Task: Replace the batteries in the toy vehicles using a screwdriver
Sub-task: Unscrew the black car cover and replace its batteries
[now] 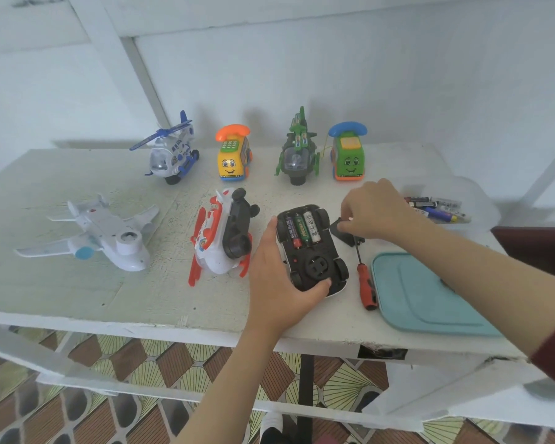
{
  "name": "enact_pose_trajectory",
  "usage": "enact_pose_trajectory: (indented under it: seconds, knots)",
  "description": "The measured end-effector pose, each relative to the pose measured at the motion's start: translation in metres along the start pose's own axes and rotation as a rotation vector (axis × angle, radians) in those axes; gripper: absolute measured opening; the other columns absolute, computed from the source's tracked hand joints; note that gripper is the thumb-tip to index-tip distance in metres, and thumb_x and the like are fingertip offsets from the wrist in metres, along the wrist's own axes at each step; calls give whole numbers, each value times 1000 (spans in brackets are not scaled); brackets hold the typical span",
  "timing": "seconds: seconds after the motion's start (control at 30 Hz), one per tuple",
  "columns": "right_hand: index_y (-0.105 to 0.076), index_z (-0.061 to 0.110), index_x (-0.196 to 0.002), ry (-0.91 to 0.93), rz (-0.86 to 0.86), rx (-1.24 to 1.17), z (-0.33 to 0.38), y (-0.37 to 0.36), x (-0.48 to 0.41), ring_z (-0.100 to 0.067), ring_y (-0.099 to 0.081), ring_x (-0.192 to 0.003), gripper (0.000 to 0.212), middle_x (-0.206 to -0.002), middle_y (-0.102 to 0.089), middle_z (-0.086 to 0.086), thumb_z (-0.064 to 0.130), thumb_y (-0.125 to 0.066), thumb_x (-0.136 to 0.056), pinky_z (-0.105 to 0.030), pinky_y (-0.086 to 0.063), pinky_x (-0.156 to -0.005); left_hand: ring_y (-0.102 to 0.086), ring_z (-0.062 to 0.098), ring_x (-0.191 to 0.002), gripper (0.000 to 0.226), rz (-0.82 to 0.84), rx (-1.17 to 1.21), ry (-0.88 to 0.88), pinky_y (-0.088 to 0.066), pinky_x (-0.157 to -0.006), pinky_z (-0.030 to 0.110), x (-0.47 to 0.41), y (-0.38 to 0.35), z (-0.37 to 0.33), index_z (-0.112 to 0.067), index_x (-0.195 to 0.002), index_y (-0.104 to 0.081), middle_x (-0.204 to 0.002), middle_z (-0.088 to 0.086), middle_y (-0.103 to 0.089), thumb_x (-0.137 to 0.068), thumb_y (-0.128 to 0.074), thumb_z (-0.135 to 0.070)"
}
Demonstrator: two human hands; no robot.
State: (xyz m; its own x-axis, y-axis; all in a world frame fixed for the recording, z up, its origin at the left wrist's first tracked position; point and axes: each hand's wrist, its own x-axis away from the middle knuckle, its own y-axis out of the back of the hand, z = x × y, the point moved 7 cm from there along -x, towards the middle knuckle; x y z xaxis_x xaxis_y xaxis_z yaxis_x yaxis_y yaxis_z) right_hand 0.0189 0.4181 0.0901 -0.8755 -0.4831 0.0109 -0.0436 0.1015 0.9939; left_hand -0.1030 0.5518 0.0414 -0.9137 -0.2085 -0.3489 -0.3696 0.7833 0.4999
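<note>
Hands busy: my left hand [281, 280] grips the upturned toy car [316, 251] on the surface [77, 283], my right hand [377, 213] pinches its loose black cover [345, 234] just beside it; tilting the car, I judge, could spill the exposed batteries [302, 230].

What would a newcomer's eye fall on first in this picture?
The upturned black toy car at the table front centre, its three batteries exposed, steadied by the left hand. The right hand pinches the black cover beside it; four bright toys line the back.
</note>
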Motion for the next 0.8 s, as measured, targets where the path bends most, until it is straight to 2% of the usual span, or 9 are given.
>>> enact_pose_trajectory:
  seconds: [0.1, 0.2, 0.3, 0.4, 0.5, 0.6, 0.7, 0.77, 0.8]
  knots:
    - [-66, 19, -92, -3, -3, 152, 2, 1, -5, -22, -57, -86, 31, -84, -63, 2, 47, -52, -91, -32, -28, -77, -39, 9, -134, 104, -4, 7, -7, -35, -110, 41, 1, 0, -1, -15, -148, -26, -141, -7, -44, -60, -79, -36]
    - [-62, 14, -92, -68, 22, 101, 1, 2, -3, -23, -51, -76, 17, -68, -45, 3, 29, -55, -91, -28, -34, -69, -33, 0, -136, 104, -1, 0, -4, -30, -113, 29, 2, 0, 0, -21, -148, -24, -143, -17, -39, -61, -79, -38]
    - [-53, 15, -85, -122, 122, 49, 4, -4, 7, -23, -50, -76, 12, -69, -43, 2, 24, -60, -86, -26, -36, -63, -23, -16, -132, 106, -7, 0, -19, -17, -107, 6, 4, 0, -1, -36, -146, -14, -138, -41, -23, -62, -78, -39]
    - [-48, 16, -81, -144, 213, 32, 9, -15, 17, -21, -51, -74, 19, -67, -44, 4, 26, -64, -81, -21, -28, -51, -20, -20, -130, 108, -12, 0, -29, -13, -104, 1, 4, 0, -1, -39, -144, -9, -134, -48, -18, -62, -79, -37]
    - [-45, 15, -74, -187, 190, 13, 7, -20, 22, -18, -48, -66, 16, -66, -43, 3, 16, -59, -81, -20, -26, -50, -24, -16, -131, 105, -16, 12, -30, -18, -107, 5, 3, 0, -1, -36, -144, -15, -137, -41, -25, -62, -80, -36]
    - [-42, 15, -63, -206, 188, -120, 4, -22, 24, -13, -41, -54, 24, -62, -44, 2, 18, -61, -78, -21, -27, -50, -37, 4, -134, 102, -27, 26, -19, -33, -112, 33, 2, 0, 0, -20, -146, -28, -140, -14, -43, -61, -82, -31]
    - [-67, 15, -75, -141, 213, -289, 12, -24, 23, -18, -55, -65, 11, -72, -63, -1, 25, -67, -78, -23, -37, -56, -43, 10, -131, 101, -44, 35, -15, -38, -107, 41, -1, 2, 0, -14, -145, -31, -137, -6, -48, -60, -84, -26]
    - [-69, 20, -73, -86, 240, -349, 18, -25, 24, -20, -57, -74, 9, -77, -65, 2, 22, -65, -81, -24, -38, -60, -46, 13, -129, 99, -43, 49, -14, -40, -106, 42, -1, 3, 0, -13, -144, -33, -135, -5, -50, -60, -85, -23]
    - [-64, 23, -65, -54, 254, -359, 21, -24, 24, -19, -55, -75, 17, -73, -62, 6, 20, -63, -82, -24, -37, -59, -46, 13, -130, 100, -40, 49, -14, -40, -106, 42, -1, 2, 0, -13, -144, -33, -135, -5, -50, -59, -85, -23]
